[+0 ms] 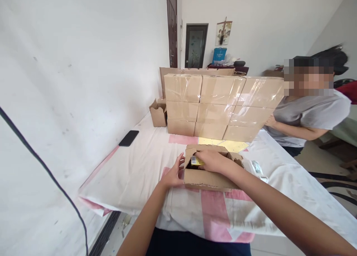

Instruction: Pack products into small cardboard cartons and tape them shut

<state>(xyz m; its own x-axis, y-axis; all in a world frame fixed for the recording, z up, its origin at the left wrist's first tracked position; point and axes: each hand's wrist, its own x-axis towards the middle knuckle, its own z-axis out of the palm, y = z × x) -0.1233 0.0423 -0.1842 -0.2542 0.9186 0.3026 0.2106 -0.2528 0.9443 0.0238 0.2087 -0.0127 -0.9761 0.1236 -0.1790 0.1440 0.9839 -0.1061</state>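
Observation:
An open cardboard box (208, 178) sits on the cloth-covered table (139, 174) in front of me. My left hand (174, 174) rests against the box's left side, fingers spread on the flap. My right hand (213, 160) reaches over the box's open top, fingers curled on a yellow-labelled item (196, 161) inside. The rest of the box's inside is hidden by my hand.
A stack of several taped cardboard boxes (220, 105) stands at the far end of the table, with a small open box (158, 113) to its left. A black phone (128, 138) lies near the wall. Another person (306, 111) leans on the table's right side. A tape dispenser (258, 168) lies right of my box.

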